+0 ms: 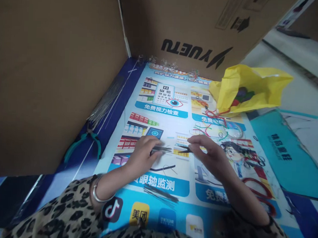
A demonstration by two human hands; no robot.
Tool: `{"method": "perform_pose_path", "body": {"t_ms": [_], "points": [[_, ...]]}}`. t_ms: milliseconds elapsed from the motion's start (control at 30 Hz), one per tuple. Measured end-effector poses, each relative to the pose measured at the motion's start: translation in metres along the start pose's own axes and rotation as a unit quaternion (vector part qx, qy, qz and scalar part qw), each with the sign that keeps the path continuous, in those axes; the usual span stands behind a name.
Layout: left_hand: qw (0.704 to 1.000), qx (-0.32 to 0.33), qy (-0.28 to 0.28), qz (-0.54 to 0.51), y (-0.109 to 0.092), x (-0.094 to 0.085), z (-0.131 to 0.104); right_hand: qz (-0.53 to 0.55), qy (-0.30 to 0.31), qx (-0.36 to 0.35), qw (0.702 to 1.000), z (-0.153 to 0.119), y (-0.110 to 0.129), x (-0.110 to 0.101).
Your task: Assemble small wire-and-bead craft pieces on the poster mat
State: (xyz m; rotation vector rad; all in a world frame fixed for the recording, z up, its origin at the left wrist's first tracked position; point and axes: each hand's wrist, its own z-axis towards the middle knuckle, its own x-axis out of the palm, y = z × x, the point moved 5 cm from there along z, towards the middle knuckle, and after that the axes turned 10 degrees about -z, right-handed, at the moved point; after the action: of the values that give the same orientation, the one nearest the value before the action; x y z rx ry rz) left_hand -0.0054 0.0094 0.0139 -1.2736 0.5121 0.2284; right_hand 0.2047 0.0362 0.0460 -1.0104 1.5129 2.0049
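Note:
My left hand (144, 151) is closed, with a thin bundle of dark wires (161, 148) pinched between thumb and fingers and pointing right. Opposite it, my right hand (212, 156) grips a small dark tool (184, 149) whose two pointed tips face left, slightly apart. Its handle is hidden by the fingers, so its kind is unclear. A small gap separates the tool tips from the wire ends. Below the left hand lies a dark strip (162, 168) with a fine wire loop beside it. Nearer to me, a loose bundle of dark wires (162, 194) rests on the printed poster (183, 169).
Cardboard walls (58, 76) rise at the left and back. Pliers with teal handles (96, 141) lie at left below thin metal wires (107, 102). A yellow bag (228, 90), coloured cords (200, 128), red loops (256, 181) and a teal cardboard piece (268, 148) are at right.

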Motion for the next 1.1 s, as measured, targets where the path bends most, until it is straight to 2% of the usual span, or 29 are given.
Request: {"method": "perform_pose_path", "body": {"t_ms": [100,200,367,667,767,867,1000,1100], "points": [[0.993,0.032,0.038,0.105,0.000,0.007,-0.001,-0.146,0.013,-0.113,0.983,-0.006,-0.010,-0.006],[0.986,0.044,0.049,0.153,0.003,0.010,0.000,-0.231,0.056,-0.160,0.958,-0.014,-0.020,0.004],[0.985,0.065,0.055,0.152,0.007,0.010,0.004,-0.294,0.053,-0.170,0.939,-0.016,-0.018,0.013],[0.983,0.103,0.081,0.130,0.005,0.009,0.005,-0.371,0.039,-0.153,0.915,-0.018,-0.012,0.013],[0.979,0.103,0.094,0.149,0.005,0.008,0.003,-0.359,0.018,-0.158,0.920,-0.024,-0.001,0.016],[0.976,0.095,0.106,0.168,0.005,0.008,0.001,-0.293,0.009,-0.204,0.934,-0.034,0.017,0.026],[0.972,0.096,0.110,0.183,0.003,0.008,0.001,-0.257,0.049,-0.218,0.940,-0.043,0.029,0.045],[0.971,0.097,0.112,0.190,0.003,0.009,0.001,-0.257,0.060,-0.215,0.940,-0.044,0.031,0.051]]}}
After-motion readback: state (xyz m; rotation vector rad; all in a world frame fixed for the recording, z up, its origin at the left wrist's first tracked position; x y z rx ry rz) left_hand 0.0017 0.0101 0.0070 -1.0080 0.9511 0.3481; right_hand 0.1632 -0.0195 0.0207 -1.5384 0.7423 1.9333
